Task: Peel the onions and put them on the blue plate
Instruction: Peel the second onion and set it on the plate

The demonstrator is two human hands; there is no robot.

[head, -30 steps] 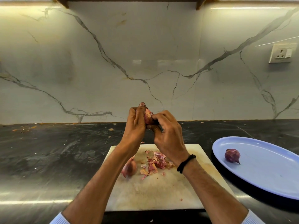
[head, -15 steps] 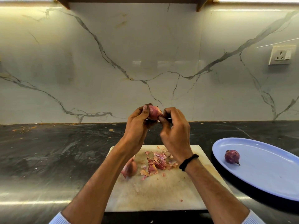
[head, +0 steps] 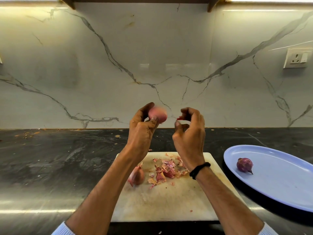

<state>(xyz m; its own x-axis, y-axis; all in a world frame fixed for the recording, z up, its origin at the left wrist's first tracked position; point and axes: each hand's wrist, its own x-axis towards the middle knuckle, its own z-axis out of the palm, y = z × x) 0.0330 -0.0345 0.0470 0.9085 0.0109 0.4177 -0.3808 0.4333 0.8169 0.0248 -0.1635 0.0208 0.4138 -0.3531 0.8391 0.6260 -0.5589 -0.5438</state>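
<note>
My left hand [head: 142, 131] holds a small pink onion [head: 158, 114] up in the air above the white cutting board [head: 162, 202], fingers and thumb curled round it. My right hand [head: 189, 133] is a short way to the right of it, pinching a small reddish scrap of onion skin [head: 179, 118]. An unpeeled onion [head: 137, 175] lies on the board under my left forearm. A pile of onion peels [head: 166, 169] lies at the board's middle. A peeled purple onion [head: 244, 165] sits on the blue plate [head: 288, 187] at the right.
The board and plate rest on a dark stone counter [head: 59, 160] with crumbs at the back left. A marble wall rises behind, with a power socket [head: 297, 58] at the upper right.
My hands have drawn apart: the right hand pulled away to the right with a scrap of skin, and the left hand keeps the onion, now more exposed.
</note>
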